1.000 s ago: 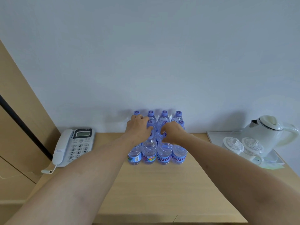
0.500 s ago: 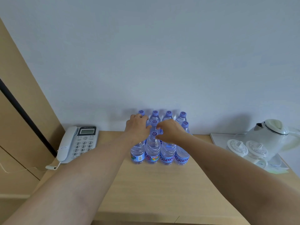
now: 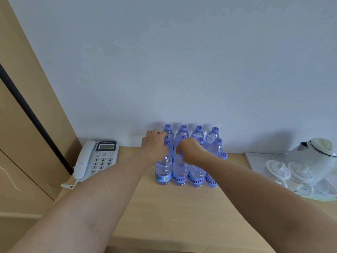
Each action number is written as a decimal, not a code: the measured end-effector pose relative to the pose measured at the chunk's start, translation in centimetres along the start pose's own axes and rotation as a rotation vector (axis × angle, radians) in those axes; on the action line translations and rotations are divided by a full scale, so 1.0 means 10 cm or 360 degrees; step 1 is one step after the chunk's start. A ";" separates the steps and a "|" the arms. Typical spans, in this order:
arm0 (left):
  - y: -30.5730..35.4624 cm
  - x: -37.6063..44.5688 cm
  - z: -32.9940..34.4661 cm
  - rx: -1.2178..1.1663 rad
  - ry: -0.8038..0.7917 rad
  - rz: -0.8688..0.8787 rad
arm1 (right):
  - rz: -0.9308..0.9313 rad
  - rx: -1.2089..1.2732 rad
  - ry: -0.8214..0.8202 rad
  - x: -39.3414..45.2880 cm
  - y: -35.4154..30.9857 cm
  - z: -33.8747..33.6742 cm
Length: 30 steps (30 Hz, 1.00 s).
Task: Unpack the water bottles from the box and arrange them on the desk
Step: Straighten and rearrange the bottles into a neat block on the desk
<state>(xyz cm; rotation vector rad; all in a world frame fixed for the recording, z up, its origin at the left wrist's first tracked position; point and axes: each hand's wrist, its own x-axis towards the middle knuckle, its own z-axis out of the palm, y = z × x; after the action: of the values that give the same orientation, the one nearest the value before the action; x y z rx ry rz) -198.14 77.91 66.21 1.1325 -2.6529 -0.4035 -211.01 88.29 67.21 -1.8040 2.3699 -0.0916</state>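
Observation:
Several clear water bottles with purple caps and blue labels [image 3: 196, 178] stand upright in tight rows on the wooden desk [image 3: 175, 212], against the wall. My left hand [image 3: 155, 146] curls over the tops of the front-left bottles [image 3: 163, 172]. My right hand [image 3: 189, 150] grips the neck of a front-row bottle beside it; that bottle's cap is hidden under the fingers. The two hands sit close together, a small gap between them. No box is in view.
A white desk phone [image 3: 96, 159] lies at the desk's left, by a tan wall panel [image 3: 27, 125]. At the right, a white tray [image 3: 255, 162] carries a white kettle [image 3: 317, 154] and two lidded cups [image 3: 290, 172].
Both hands have stayed on the bottle tops, shifting slightly closer over the front row. The view has tilted up and drifted left a little.

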 end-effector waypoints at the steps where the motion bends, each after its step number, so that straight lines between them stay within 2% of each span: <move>1: 0.00 0.00 0.00 -0.0005 -0.0004 0.0001 | -0.0013 -0.0005 -0.0012 0.01 0.00 0.00; 7: 0.00 0.02 0.01 -0.0014 -0.0014 0.0024 | -0.0041 0.0010 -0.0047 0.04 -0.01 0.01; 19: -0.10 0.00 -0.04 -0.0015 -0.0022 0.0084 | 0.0224 0.0023 -0.0003 0.02 -0.06 0.06; 26: -0.30 0.00 -0.10 -0.0029 -0.0022 0.0076 | 0.0094 0.0165 0.0157 0.12 -0.32 0.02; 30: -0.47 -0.03 -0.13 0.0002 -0.0031 0.0062 | 0.0144 0.0177 0.0058 0.19 -0.55 0.08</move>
<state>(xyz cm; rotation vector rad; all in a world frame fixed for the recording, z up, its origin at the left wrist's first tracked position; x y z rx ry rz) -194.41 74.78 65.76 1.0807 -2.6879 -0.4077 -206.14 84.97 67.04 -1.6571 2.4152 -0.2422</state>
